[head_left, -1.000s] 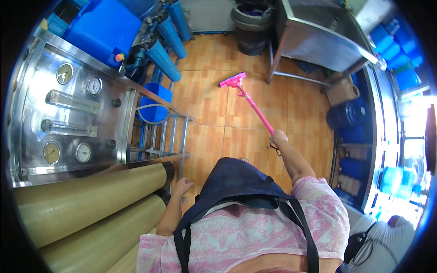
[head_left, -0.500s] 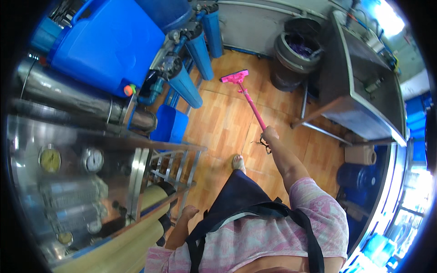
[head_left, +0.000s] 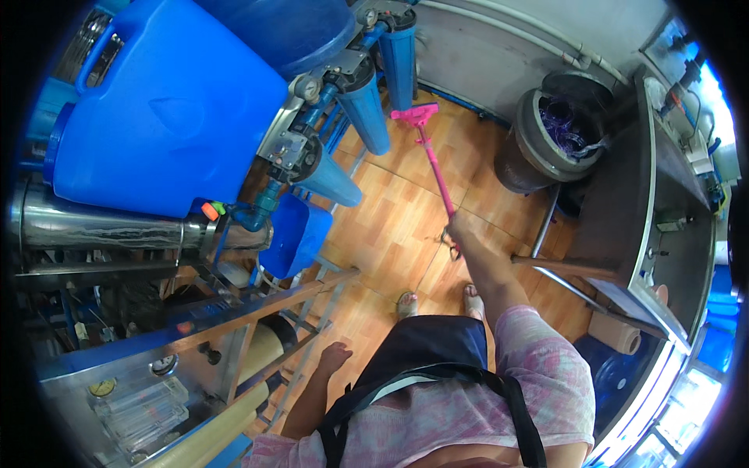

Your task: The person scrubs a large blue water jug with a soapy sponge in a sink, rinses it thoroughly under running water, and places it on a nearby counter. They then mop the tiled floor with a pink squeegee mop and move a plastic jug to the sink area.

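Observation:
My right hand (head_left: 460, 229) is wrapped around the handle of a pink floor squeegee (head_left: 437, 173), arm stretched forward. The squeegee's wide pink head (head_left: 417, 115) is on the wood-patterned floor (head_left: 398, 195), close to the blue filter housings (head_left: 363, 121). A dark cord or band (head_left: 451, 248) hangs by my right wrist. My left hand (head_left: 335, 356) hangs beside the metal rack (head_left: 312, 312) with nothing in it, its fingers loosely bent and partly apart. Both my feet (head_left: 407, 304) show below the dark apron (head_left: 425, 351).
A blue jug (head_left: 172, 109) with a tap and a blue open bin (head_left: 295, 238) stand at the left. A dark lidded barrel (head_left: 519, 148) holding purple material is at the far right, beside a steel sink stand (head_left: 608, 226). A blue water bottle (head_left: 608, 374) lies at the right.
The view has shifted, and a second foot now shows beside the first. The squeegee head sits farther forward, nearer the wall and filter housings. My right hand keeps its grip.

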Motion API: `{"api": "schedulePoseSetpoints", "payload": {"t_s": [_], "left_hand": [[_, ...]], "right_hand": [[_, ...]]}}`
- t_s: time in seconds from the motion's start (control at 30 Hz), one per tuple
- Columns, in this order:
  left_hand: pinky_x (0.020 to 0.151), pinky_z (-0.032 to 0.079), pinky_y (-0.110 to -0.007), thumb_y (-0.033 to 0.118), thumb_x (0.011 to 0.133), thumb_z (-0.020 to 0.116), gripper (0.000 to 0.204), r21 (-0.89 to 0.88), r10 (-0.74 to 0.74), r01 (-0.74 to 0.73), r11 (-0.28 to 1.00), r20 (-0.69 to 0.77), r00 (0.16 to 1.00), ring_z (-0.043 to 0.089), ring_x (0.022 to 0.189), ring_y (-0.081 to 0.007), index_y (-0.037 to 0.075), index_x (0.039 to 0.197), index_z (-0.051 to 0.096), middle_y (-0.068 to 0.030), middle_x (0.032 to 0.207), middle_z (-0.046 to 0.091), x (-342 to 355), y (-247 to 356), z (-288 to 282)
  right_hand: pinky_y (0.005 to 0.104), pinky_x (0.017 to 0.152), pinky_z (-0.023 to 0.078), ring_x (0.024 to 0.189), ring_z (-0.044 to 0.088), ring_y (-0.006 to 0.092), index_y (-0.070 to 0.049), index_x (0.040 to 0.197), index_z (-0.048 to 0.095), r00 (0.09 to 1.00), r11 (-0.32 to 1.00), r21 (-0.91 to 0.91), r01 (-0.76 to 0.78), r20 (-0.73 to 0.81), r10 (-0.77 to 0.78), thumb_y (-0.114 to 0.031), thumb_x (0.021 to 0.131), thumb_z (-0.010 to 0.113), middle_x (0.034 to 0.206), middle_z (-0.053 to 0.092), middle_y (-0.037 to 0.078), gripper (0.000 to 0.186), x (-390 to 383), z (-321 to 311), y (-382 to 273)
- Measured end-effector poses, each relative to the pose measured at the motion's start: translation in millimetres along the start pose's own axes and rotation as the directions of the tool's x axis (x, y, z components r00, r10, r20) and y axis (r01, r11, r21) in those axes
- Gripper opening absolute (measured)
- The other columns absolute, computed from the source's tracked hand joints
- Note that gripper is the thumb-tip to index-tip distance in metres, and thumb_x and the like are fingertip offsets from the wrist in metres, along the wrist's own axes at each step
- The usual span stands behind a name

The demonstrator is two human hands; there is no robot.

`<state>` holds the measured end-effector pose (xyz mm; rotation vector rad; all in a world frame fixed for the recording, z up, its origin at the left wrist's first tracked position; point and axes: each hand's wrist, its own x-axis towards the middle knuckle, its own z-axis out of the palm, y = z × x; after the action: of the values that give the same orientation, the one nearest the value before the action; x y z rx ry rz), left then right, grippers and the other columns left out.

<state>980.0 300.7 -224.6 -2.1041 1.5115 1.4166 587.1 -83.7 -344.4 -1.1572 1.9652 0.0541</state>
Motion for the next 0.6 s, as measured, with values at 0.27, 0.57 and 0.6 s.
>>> {"api": "schedulePoseSetpoints", "payload": {"t_s": [0.27,0.57,0.6], "left_hand": [[0.098,0.051,-0.040,0.047,0.077,0.078,0.054,-0.061,-0.305,0.307,0.950,0.044,0.951,0.065,0.113,-0.0312,0.008,0.113,0.070,-0.0154,0.118,0.070,3,20,93],[0.094,0.052,-0.040,0.045,0.080,0.075,0.055,0.003,-0.045,0.045,0.999,-0.015,0.999,0.067,0.110,-0.0308,0.005,0.117,0.067,-0.0161,0.115,0.071,66,189,116],[0.093,0.053,-0.040,0.045,0.080,0.075,0.055,-0.103,-0.023,0.017,0.995,-0.053,0.998,0.067,0.107,-0.0301,0.005,0.118,0.066,-0.0158,0.113,0.071,65,201,112]], "right_hand": [[0.0490,0.089,0.056,0.108,0.069,0.0381,-0.010,0.124,0.055,0.961,0.937,-0.272,0.219,0.229,-0.158,-0.018,0.087,0.067,0.115,0.069,0.022,0.040,-105,-43,110],[0.0523,0.090,0.055,0.108,0.067,0.0393,-0.011,0.117,0.064,0.958,0.889,-0.430,0.154,0.284,-0.029,-0.018,0.082,0.071,0.114,0.069,0.021,0.036,-166,-132,359],[0.0540,0.087,0.056,0.104,0.068,0.0412,-0.011,0.111,0.067,0.964,0.901,-0.426,0.089,0.265,0.031,-0.021,0.084,0.070,0.108,0.070,0.021,0.030,-197,-137,404]]}}
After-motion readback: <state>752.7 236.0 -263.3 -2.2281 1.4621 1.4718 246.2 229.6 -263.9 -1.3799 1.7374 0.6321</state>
